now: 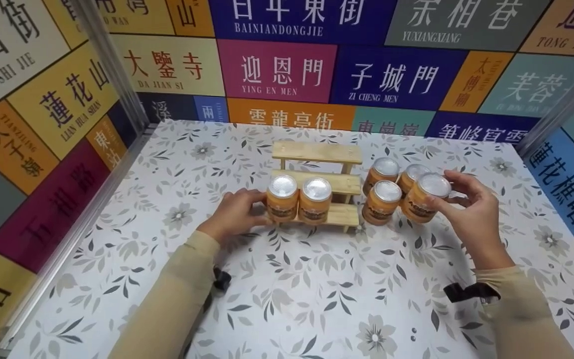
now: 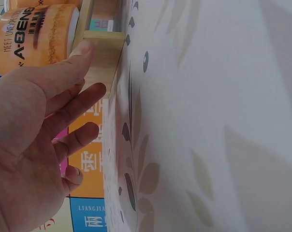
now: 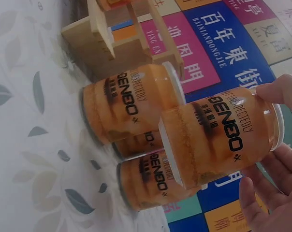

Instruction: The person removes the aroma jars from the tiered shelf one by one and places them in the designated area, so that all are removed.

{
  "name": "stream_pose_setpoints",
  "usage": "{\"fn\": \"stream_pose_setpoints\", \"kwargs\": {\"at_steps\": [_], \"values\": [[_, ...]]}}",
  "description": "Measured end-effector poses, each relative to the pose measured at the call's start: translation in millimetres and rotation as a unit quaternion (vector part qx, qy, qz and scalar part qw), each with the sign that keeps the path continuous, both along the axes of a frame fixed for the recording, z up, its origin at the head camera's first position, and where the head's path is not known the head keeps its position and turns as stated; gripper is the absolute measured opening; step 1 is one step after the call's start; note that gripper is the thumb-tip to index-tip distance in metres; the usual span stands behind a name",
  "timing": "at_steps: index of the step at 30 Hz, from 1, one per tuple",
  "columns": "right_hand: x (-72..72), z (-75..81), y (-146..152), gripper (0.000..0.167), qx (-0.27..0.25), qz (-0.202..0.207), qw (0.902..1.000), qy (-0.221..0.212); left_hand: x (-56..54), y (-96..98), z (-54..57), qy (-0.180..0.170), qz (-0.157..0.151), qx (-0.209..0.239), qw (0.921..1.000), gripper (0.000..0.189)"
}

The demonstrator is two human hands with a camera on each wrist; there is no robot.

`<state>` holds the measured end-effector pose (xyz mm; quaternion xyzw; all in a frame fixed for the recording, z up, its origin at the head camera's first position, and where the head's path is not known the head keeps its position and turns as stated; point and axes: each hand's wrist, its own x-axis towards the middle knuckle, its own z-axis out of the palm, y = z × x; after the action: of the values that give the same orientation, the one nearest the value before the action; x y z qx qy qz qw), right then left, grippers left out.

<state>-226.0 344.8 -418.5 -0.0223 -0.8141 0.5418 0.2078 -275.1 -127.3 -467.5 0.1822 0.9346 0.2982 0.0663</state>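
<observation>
A small three-step wooden rack (image 1: pixel 317 152) stands on the table. Two orange jars with silver lids, a left one (image 1: pixel 282 199) and a right one (image 1: pixel 315 201), sit side by side on its lowest step. At the rack's left end is my left hand (image 1: pixel 237 212), its thumb by the step's edge and its fingers loosely bent, holding nothing. My right hand (image 1: pixel 476 212) pinches another orange jar (image 3: pixel 218 137) between thumb and fingers, slightly tilted and raised. Beside it, three similar jars stand on the table: a front one (image 1: pixel 381 203), a back-left one (image 1: pixel 382 172) and a partly hidden one (image 1: pixel 413 174).
The table (image 1: pixel 297 299) has a white cloth with grey leaves and flowers. Behind it and to the sides rise walls of coloured sign panels (image 1: pixel 277 70). Black straps are on both wrists, including a right strap (image 1: pixel 471 292).
</observation>
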Motion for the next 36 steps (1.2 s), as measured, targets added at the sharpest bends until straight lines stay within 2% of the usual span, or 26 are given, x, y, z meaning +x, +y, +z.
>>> {"fn": "stream_pose_setpoints", "kwargs": {"at_steps": [4,12,19,24,29,33,36], "values": [[-4.6,-11.0,3.3,0.058,0.004,0.012,0.9999,-0.009,0.1,0.0,0.3,0.003,-0.003,-0.001,1.0000,0.066],[-11.6,-25.0,10.2,0.064,0.074,0.035,0.9954,-0.051,2.0,0.5,1.9,0.005,-0.005,-0.002,1.0000,0.064],[-16.1,-31.8,13.3,0.065,0.079,0.051,0.9932,-0.068,1.2,0.2,2.9,0.010,-0.006,-0.005,0.9999,0.061],[-16.7,-34.1,13.8,0.064,0.067,0.063,0.9929,-0.075,0.3,0.0,2.5,0.008,-0.004,-0.006,0.9999,0.063],[-18.0,-35.2,14.3,0.064,0.079,0.074,0.9908,-0.082,0.2,-0.4,1.0,0.003,-0.004,-0.004,1.0000,0.064],[-18.3,-31.3,10.8,0.064,0.101,0.076,0.9894,-0.072,0.4,-0.7,0.6,0.002,-0.006,0.000,1.0000,0.064],[-15.7,-24.8,4.0,0.063,0.116,0.063,0.9901,-0.048,0.7,-0.5,0.6,0.001,-0.007,0.003,1.0000,0.064]]}}
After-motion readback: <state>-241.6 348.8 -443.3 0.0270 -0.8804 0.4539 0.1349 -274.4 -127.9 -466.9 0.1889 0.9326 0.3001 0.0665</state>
